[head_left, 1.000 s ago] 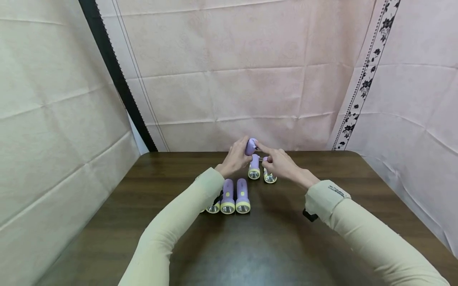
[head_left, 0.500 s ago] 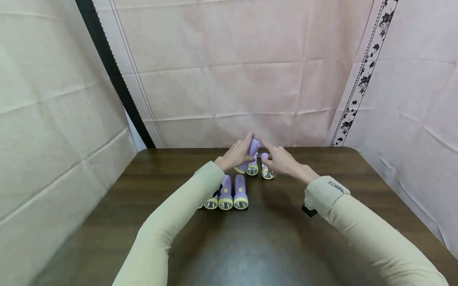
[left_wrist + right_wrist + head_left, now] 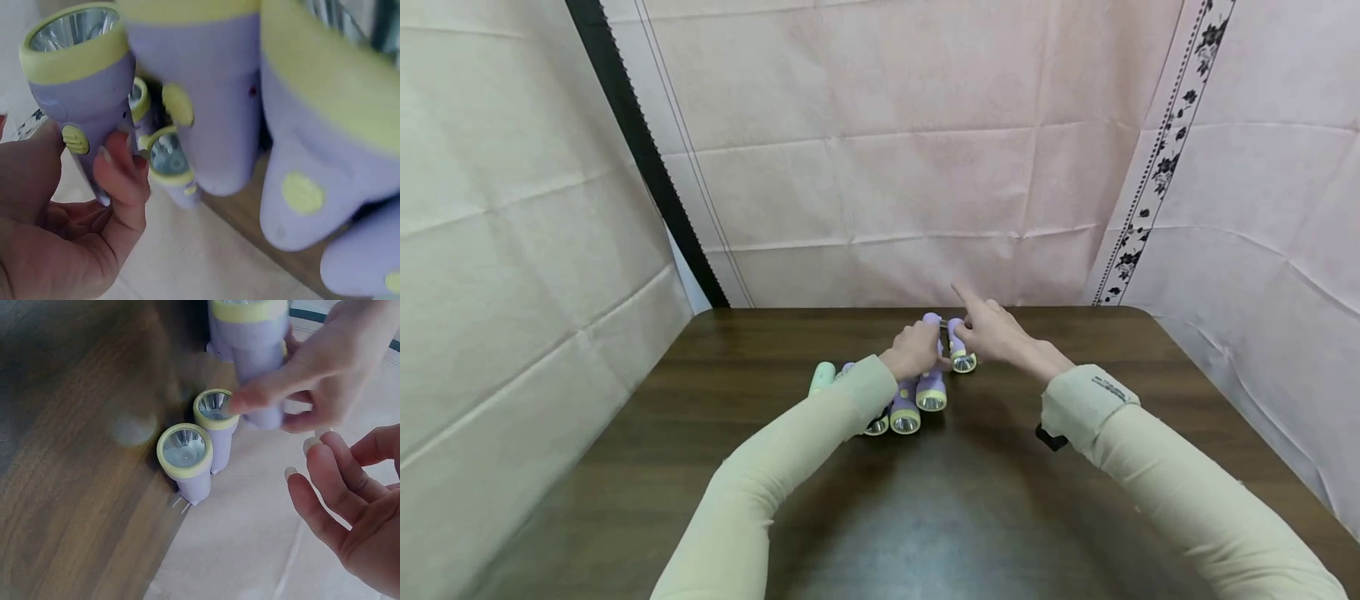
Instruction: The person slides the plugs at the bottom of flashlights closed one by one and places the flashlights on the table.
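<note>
My left hand grips a purple flashlight with a pale yellow rim, at the right end of a row of similar flashlights. In the left wrist view, thumb and fingers clasp the held flashlight below its lens, by the yellow switch. My right hand hovers behind, index finger extended, holding nothing. Beside it lies another purple flashlight. Two flashlights sit near it in the right wrist view; the nearer flashlight has metal prongs at its tail. My left sleeve hides part of the row.
A mint green cylinder lies at the row's left, partly behind my left sleeve. The dark wooden table ends at a pale cloth backdrop, with more cloth on both sides.
My left hand has lowered the flashlight from its tilted, raised position and brought it forward to the row's right end. The mint green cylinder has come into view. My right hand stays nearly in place.
</note>
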